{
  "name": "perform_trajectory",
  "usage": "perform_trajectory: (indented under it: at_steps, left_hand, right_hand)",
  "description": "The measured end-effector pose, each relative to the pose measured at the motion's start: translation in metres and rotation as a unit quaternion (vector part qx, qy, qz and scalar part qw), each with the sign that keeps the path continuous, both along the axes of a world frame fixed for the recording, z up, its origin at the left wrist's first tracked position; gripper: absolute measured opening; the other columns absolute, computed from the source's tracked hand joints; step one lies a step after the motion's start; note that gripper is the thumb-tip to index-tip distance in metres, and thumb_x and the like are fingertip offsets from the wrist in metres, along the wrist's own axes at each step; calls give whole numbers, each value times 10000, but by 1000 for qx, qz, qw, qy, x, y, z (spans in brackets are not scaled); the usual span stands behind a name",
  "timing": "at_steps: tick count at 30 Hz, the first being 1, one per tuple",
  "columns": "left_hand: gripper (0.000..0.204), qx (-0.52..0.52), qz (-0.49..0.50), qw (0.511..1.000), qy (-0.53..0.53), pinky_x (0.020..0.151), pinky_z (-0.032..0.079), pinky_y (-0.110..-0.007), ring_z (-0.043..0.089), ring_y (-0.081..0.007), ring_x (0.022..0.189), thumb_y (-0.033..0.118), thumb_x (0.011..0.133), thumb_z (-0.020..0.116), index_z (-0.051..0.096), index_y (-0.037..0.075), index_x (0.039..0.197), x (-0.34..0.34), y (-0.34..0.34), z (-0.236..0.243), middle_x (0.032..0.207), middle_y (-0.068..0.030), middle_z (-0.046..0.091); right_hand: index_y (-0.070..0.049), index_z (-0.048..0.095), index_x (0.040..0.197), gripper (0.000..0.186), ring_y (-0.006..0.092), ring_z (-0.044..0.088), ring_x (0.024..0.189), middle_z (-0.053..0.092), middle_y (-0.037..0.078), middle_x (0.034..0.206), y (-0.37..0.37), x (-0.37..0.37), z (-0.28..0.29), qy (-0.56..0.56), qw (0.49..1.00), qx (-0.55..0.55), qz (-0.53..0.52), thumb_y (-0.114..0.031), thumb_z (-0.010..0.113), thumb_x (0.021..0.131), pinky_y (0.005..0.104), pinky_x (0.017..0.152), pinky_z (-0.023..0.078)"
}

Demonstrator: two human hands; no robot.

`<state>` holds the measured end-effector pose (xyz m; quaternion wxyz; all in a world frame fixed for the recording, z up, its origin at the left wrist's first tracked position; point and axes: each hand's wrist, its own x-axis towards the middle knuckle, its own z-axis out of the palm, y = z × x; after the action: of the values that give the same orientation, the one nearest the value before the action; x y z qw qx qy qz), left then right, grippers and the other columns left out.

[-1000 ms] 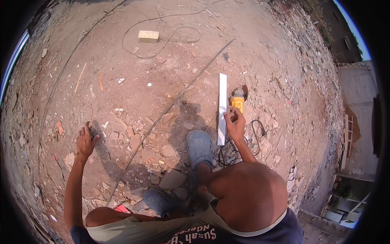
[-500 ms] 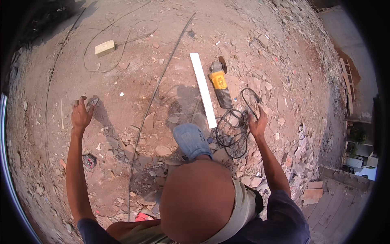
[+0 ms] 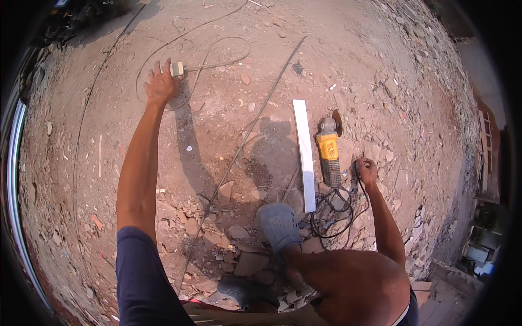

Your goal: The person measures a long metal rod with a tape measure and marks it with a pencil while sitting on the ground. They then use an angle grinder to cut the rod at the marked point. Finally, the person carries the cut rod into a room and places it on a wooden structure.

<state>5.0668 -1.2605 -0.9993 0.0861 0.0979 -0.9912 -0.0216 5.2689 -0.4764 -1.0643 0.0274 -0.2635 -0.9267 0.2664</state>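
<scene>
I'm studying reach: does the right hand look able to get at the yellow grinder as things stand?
Probably yes: the right hand is just right of the yellow grinder, with only rubbly ground between, though it appears to be pinching the black cord.

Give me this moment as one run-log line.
left grip: spread at pale block, contact unclear | right grip: holding black cord | angle grinder: on ground, right of white strip

Outdoor building site: dirt ground [image 3: 228, 92], broken rubble [image 3: 251, 264], angle grinder [image 3: 329, 152]
</scene>
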Motion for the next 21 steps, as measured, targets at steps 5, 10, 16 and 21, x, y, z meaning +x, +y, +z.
perform_trajectory:
  at_steps: [5,10,16,21]
  left_hand:
    - [703,-54,51,990,-120,1030,430,-621,543,-376,1279,534,960,656,445,195,1539,11,-25,-14,1405,-133,557]
    - [676,30,-124,991,27,1171,328,-546,462,-477,1370,362,1001,533,415,-91,1489,34,-18,9,1459,-316,514]
    - [748,717,-76,676,-150,772,601,-270,667,-152,934,666,1071,234,498,52,1407,173,23,97,1103,-132,643]
    - [771,838,-69,502,-204,759,625,-316,695,-162,918,715,1031,260,465,91,1435,257,29,98,1078,-108,673]
  right_hand:
    - [-41,616,1046,359,140,611,546,680,78,762,-89,3,13,-69,983,-169,30,-291,829,901,288,470,477]
    - [-151,616,878,231,38,349,406,426,-53,557,-50,13,31,69,946,-306,-85,-321,693,1014,231,370,247]
    - [29,416,1527,691,71,384,432,433,-48,631,-197,31,217,289,861,-413,69,-384,658,1028,205,400,339]
    - [-2,377,1568,792,61,416,427,539,-21,687,-333,-8,266,21,863,-345,368,-440,691,987,182,434,358]
